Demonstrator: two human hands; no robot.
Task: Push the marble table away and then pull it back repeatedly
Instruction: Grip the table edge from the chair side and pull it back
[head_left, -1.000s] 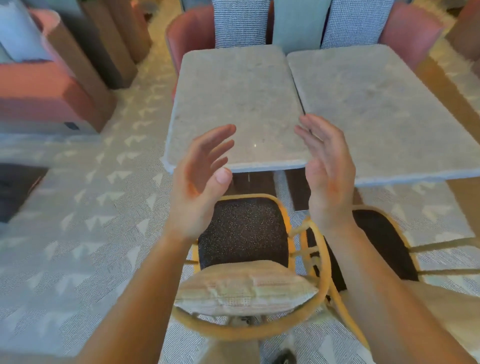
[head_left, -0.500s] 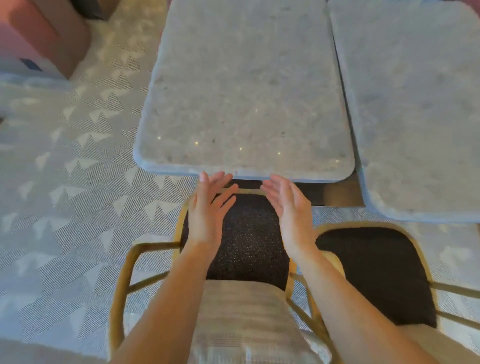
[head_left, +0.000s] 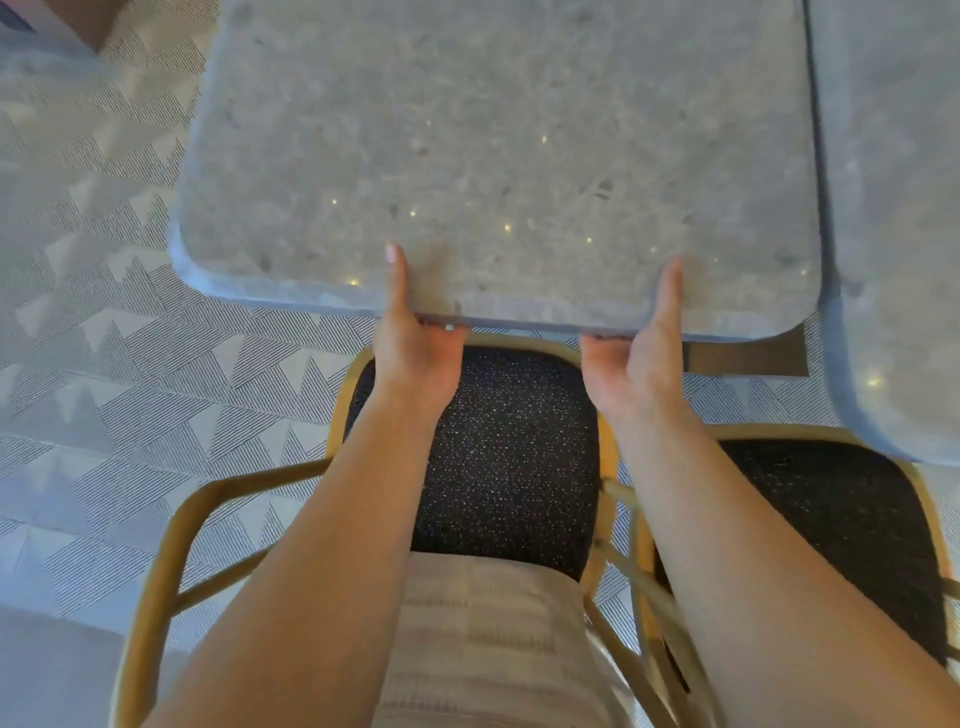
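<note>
I am clamping my left hand (head_left: 415, 353) and right hand (head_left: 636, 364) on the marble table (head_left: 493, 156) at its six o'clock edge, thumbs on top, fingers hidden beneath, judging the slab heavy, stiff and slick.

Soft daylight, blurred wide-angle edges

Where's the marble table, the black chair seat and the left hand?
marble table (head_left: 498, 156), head view, bare middle of its top
black chair seat (head_left: 514, 447), head view, speckled cushion
left hand (head_left: 415, 353), head view, its back
</note>
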